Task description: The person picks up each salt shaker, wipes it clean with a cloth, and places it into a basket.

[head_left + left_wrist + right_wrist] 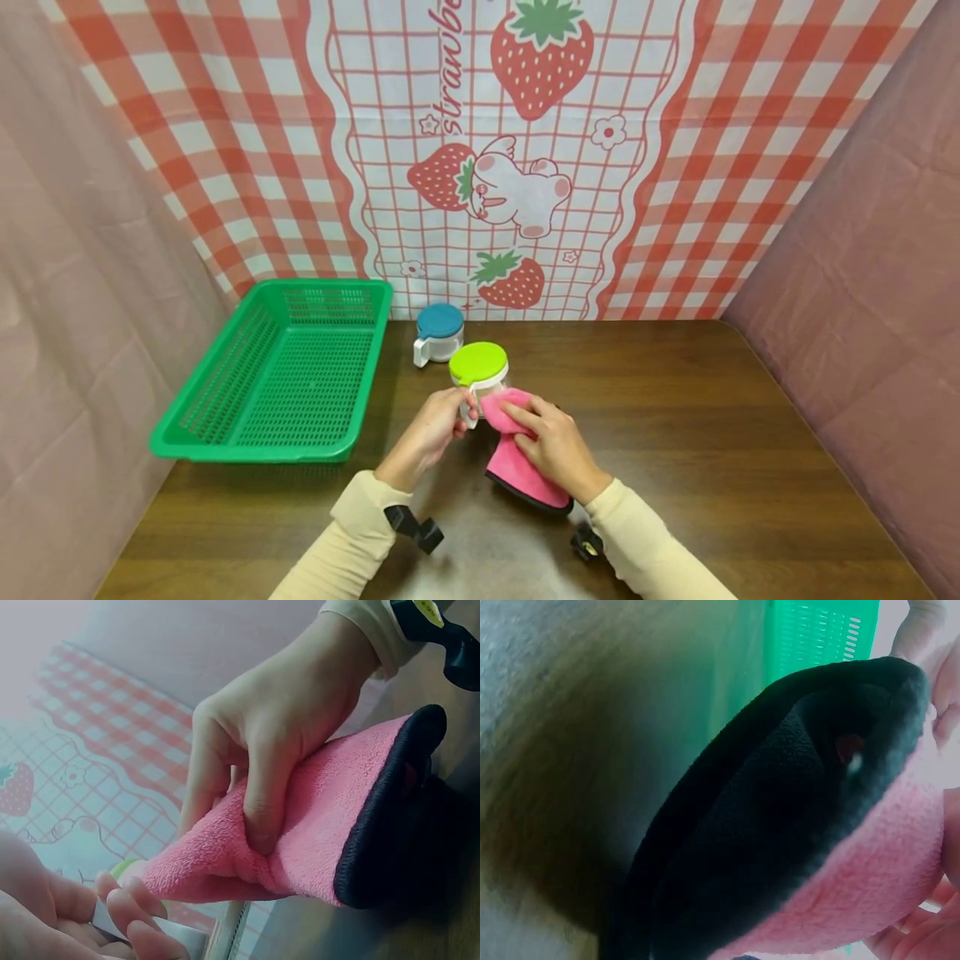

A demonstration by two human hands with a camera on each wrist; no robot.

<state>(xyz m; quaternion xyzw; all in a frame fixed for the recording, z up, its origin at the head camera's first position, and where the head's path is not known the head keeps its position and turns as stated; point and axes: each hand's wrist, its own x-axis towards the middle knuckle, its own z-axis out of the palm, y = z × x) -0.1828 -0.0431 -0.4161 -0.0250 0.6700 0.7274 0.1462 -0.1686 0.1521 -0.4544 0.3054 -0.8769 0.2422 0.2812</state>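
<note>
A clear jar with a lime-green lid point(478, 362) and a white handle point(180, 935) is in front of me. My left hand point(432, 427) has its fingers curled round that handle. In my right hand point(556, 443) is a pink cloth point(517, 467) with a black edge, pinched between thumb and fingers. The cloth's upper part lies against the right side of the jar and covers some of it. From the right wrist, the cloth point(870, 877) shows its dark underside and hangs in a fold.
Behind and slightly left stands a second jar with a blue lid point(440, 320) and white handle. A green plastic basket point(367, 367) sits on the left of the brown wooden table point(675, 417). A strawberry-print checked curtain point(645, 208) hangs along the back.
</note>
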